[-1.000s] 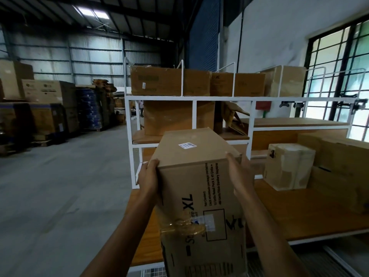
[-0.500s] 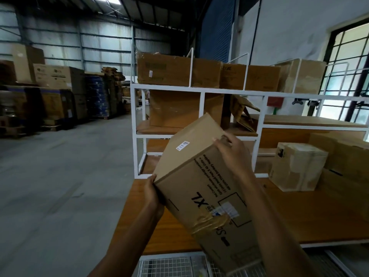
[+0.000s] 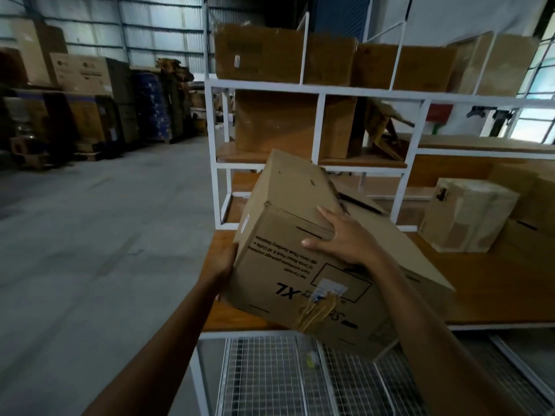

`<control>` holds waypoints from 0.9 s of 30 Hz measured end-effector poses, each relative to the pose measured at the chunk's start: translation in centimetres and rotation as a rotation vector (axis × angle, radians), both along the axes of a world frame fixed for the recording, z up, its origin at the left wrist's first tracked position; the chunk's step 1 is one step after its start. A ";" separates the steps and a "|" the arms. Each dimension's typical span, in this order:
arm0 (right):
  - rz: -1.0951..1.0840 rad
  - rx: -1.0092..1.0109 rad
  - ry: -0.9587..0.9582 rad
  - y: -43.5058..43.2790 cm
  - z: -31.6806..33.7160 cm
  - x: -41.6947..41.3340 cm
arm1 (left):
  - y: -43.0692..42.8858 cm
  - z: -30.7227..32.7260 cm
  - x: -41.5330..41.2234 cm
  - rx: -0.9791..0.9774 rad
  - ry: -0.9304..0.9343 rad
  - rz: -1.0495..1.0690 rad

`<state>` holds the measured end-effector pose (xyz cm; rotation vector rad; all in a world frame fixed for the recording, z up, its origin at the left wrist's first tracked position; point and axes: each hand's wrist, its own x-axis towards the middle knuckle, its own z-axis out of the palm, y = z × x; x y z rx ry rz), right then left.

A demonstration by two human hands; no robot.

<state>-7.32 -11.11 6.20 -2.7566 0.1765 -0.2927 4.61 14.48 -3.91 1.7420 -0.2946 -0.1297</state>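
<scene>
I hold a brown cardboard box printed "XL", tilted in the air above the near edge of a wooden table. The print on its front face reads upside down. My left hand grips the box's lower left corner, its fingers hidden behind the cardboard. My right hand grips the upper edge, thumb on the front face and fingers curled over the top. Torn tape hangs from the front face.
A white metal shelf rack with several cardboard boxes stands behind the table. A smaller taped box and larger cartons sit at the table's right. Wire mesh lies below. Stacked cartons line the far left across the concrete floor.
The box has been rotated clockwise from upright to tilted, its print now upside down. My right hand has shifted over the top edge, my left to the lower corner.
</scene>
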 end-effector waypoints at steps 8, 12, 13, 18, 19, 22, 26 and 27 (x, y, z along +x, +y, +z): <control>0.033 -0.333 0.149 4.6 -7.3 0.7 | -1.0 0.4 -5.9 -0.400 0.198 -0.081; 0.020 -0.347 0.137 4.4 -7.2 0.8 | -0.8 0.9 -4.7 -0.309 0.179 -0.049; 0.016 -0.348 0.135 4.4 -7.2 0.7 | -0.8 1.0 -4.4 -0.297 0.163 -0.032; -0.017 -0.330 0.075 5.0 -7.4 0.8 | -2.3 1.0 -4.1 0.076 -0.208 0.177; -0.027 -0.324 0.070 5.1 -7.4 0.9 | -2.6 0.7 -4.1 0.243 -0.341 0.213; -0.028 -0.307 0.070 5.6 -7.0 1.1 | -2.7 -0.3 -3.6 0.507 -0.607 0.301; -0.075 -0.038 0.004 6.1 -6.3 1.8 | -1.9 0.9 -3.2 0.709 -0.768 0.210; -0.138 0.086 -0.082 6.3 -6.4 2.1 | -2.1 1.5 -3.2 0.734 -0.792 0.114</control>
